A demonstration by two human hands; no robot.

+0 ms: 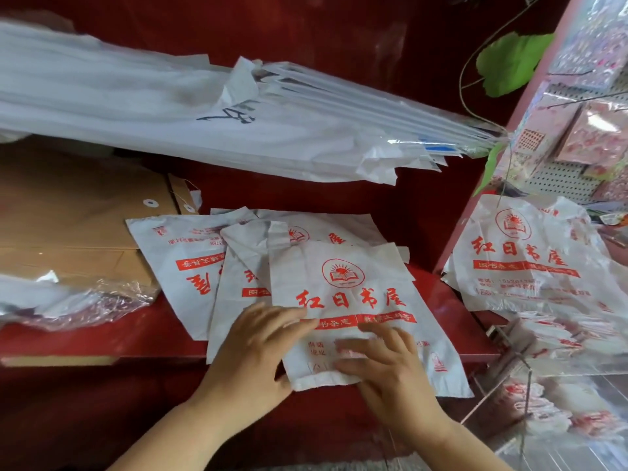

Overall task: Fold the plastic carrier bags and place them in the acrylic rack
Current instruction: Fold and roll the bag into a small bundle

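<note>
Now the left hand (258, 348) and right hand (384, 365) lie with fingers spread, pressing the lower half of the top bag (346, 287); the right is blurred but seems to grip nothing. That bag tops other bags (190, 263) at the front edge of the counter (153, 334), near the clear rack (509, 355) at its right end.

The top carrier bag (350, 294) is white, printed in red: a round sun-and-book emblem, four big characters, a solid red banner with pale characters. The bags under it (176, 263) carry the same red on white. The shelf (102, 339) is deep red, the envelopes (74, 212) brown, the leaf (509, 59) bright green.
</note>
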